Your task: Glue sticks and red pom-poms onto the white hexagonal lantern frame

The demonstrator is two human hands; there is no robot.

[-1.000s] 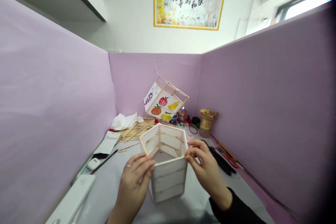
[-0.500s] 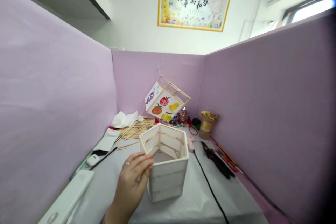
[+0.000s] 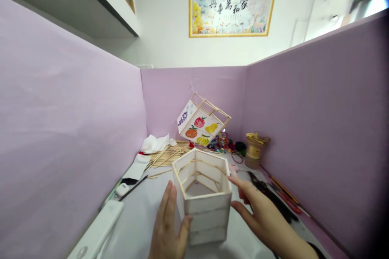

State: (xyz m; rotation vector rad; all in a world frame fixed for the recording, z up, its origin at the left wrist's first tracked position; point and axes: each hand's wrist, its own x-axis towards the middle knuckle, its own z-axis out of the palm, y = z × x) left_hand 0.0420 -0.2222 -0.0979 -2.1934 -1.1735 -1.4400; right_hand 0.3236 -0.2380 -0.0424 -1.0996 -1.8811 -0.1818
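A white paper-covered box with several sides and an open top point(image 3: 209, 218) stands upright on the table, thin wooden sticks showing along its inner walls. At its left side is my left hand point(image 3: 169, 222), fingers stretched upward and the thumb at the box's front left edge. My right hand point(image 3: 258, 208) is at the right side, index finger at the rim and thumb lower down, fingers apart. Neither hand is closed around the box. Behind it, a tilted stick-framed lantern with painted fruit point(image 3: 202, 124) hangs near the back panel.
Wooden sticks point(image 3: 165, 157) and white tissue point(image 3: 155, 144) lie at the back left. A white device point(image 3: 97, 228) is at the front left. Black-handled pliers point(image 3: 278, 202), a brown cup point(image 3: 253, 149) and colourful beads point(image 3: 221, 141) are on the right and back. Purple panels surround the table.
My right hand has come into view at the box's right side. My left hand has let go of the rim and opened beside the left wall. The whole view has shifted slightly.
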